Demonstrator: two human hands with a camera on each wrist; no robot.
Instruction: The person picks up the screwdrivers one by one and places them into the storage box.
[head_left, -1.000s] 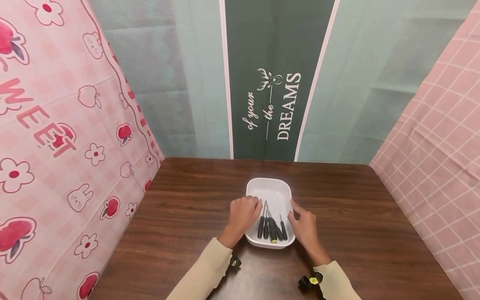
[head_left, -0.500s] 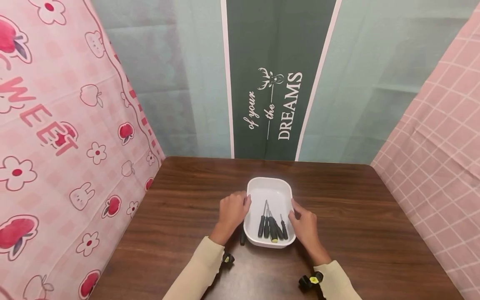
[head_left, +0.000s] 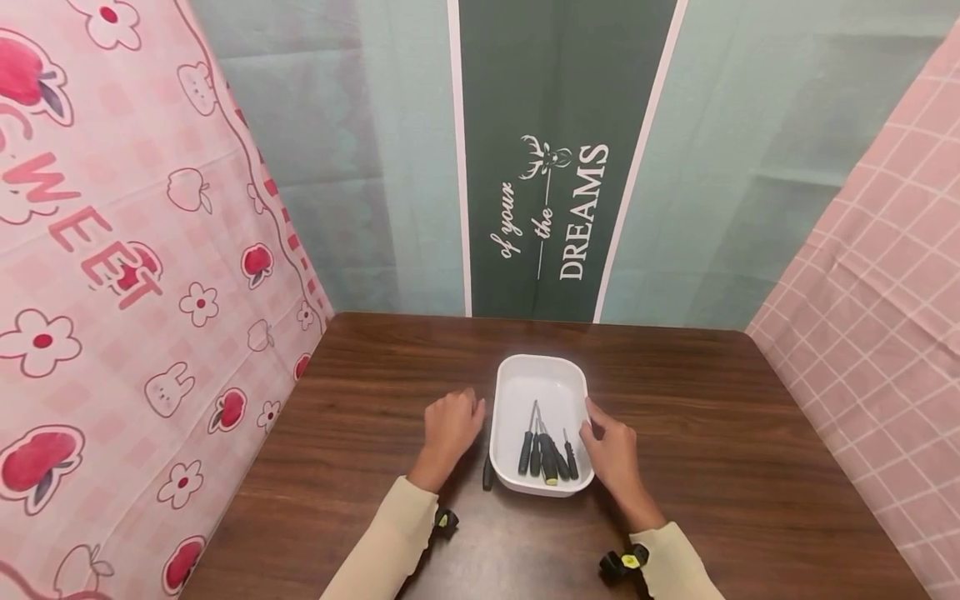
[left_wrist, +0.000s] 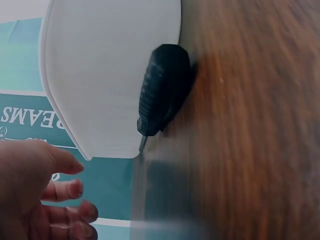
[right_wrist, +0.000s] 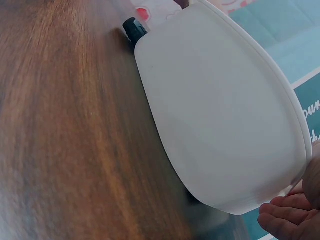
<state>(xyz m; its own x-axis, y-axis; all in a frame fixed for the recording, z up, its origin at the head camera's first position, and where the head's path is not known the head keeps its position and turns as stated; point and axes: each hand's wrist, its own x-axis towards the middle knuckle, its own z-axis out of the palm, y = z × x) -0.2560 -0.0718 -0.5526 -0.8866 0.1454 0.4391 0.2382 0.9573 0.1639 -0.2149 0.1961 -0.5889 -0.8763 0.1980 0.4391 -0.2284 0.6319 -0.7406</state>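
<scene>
A white rectangular tray stands on the table with several black-handled screwdrivers inside, shafts pointing away from me. My right hand holds the tray's right rim, its thumb by the edge; in the right wrist view its fingers are partly cut off beside the tray wall. Another screwdriver lies on the table along the tray's left side; the left wrist view shows its dark ribbed handle and a bit of shaft. My left hand is just left of it, fingers loosely curled, holding nothing.
The brown wooden table extends to both sides of the tray. Hanging cloths enclose it: a pink patterned one on the left, a green one behind, a pink checked one on the right.
My left hand has moved left, from over the tray's left edge to clear of it, uncovering the screwdriver beside the tray. The right hand stays at the right rim.
</scene>
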